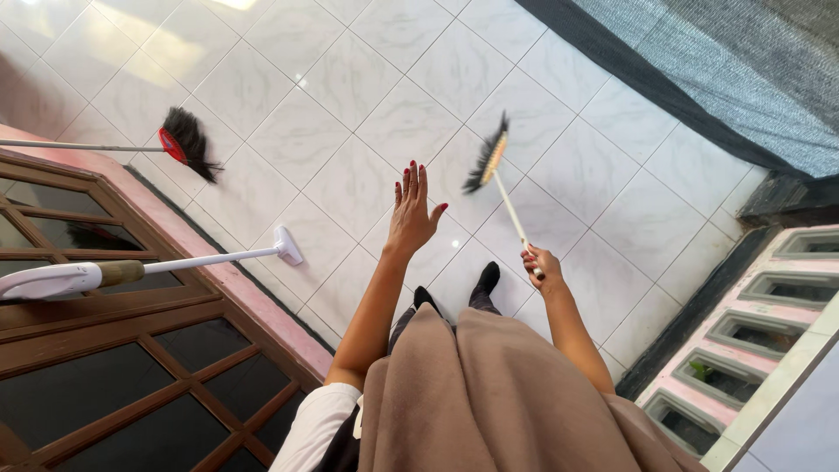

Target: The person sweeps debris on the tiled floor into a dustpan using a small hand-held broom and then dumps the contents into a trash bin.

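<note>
The right hand [540, 265] is closed in a fist around the pale handle of a broom [498, 179], gripping it near its upper end. From that fist the handle slants away to a tan head with dark bristles, which rests on the white tiled floor [350, 79] well ahead of the person's feet. The left hand [411, 210] holds nothing: it is spread flat and wide open, fingers straight and close together with the thumb out to the side, raised in the air above the tiles. It hangs to the left of the broom head, near it but not touching it or the handle.

Just behind the broom's grip end, two feet in dark socks [486, 278] stand on the tiles, with a long tan skirt [489, 393] falling below them in the view. Far to the left of the broom, a second broom [188, 144] with a red head and black bristles leans out from the wall, and a white mop [166, 262] with a flat white head reaches over the floor beside it. Both lie close to a brown wooden door frame [114, 367] with dark glass panes. To the right of the broom, well apart, runs a dark grey rug [699, 70].
</note>
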